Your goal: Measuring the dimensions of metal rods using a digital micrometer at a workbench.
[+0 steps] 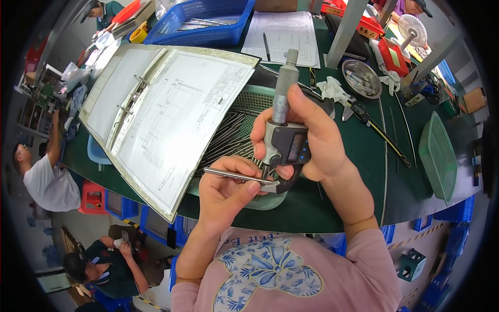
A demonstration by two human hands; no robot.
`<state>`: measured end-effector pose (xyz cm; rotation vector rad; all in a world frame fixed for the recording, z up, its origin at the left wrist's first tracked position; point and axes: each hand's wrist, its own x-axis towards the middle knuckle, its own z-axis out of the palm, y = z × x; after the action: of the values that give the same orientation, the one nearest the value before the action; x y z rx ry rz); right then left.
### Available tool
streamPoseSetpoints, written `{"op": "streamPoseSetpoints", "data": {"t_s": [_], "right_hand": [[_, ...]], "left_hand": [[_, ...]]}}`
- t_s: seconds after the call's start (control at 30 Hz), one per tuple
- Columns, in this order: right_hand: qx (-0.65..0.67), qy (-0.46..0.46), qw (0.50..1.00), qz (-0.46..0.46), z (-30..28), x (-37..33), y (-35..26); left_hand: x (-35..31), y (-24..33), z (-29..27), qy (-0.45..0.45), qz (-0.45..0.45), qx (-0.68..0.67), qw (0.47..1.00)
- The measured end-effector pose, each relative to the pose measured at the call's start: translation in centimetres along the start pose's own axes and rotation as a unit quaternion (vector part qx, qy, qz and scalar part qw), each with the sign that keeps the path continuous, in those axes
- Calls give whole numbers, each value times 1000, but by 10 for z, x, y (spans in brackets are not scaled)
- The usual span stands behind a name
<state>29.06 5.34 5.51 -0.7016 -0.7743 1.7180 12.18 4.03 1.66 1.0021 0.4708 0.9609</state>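
Closed around a digital micrometer (286,138), my right hand (317,132) has its thumb up by the barrel. The micrometer has a grey display body, a silver thimble and a curved dark frame. My left hand (228,195) pinches a thin metal rod (228,172) between thumb and fingers. The rod's right end lies at the micrometer's jaws; whether they touch it cannot be made out. Below both hands, a green basket (262,93) holds several similar metal rods (228,138). An open binder (176,119) with a technical drawing leans over the basket's left side.
Behind stand a blue basket (197,23) and a paper sheet (286,39) with a pen (266,47). To the right are a metal bowl (362,79), white gloves (335,91), a caliper (377,127) and a green tray (438,157). Other people work at left and far back.
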Motion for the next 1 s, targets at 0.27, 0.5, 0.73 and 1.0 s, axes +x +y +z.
{"op": "streamPoseSetpoints", "data": {"t_s": [0.27,0.5,0.73,1.0], "right_hand": [[-50,12,999,-12,3,-5,-1],[-30,22,999,-15,7,-3,0],[28,14,1000,0,4,-6,-5],[-12,25,1000,-1,6,-4,-4]], "left_hand": [[0,0,3,26,-23,-5,999],[-1,0,2,38,-17,-2,999],[-2,4,1,19,22,9,1000],[-2,5,1,17,8,14,1000]]}}
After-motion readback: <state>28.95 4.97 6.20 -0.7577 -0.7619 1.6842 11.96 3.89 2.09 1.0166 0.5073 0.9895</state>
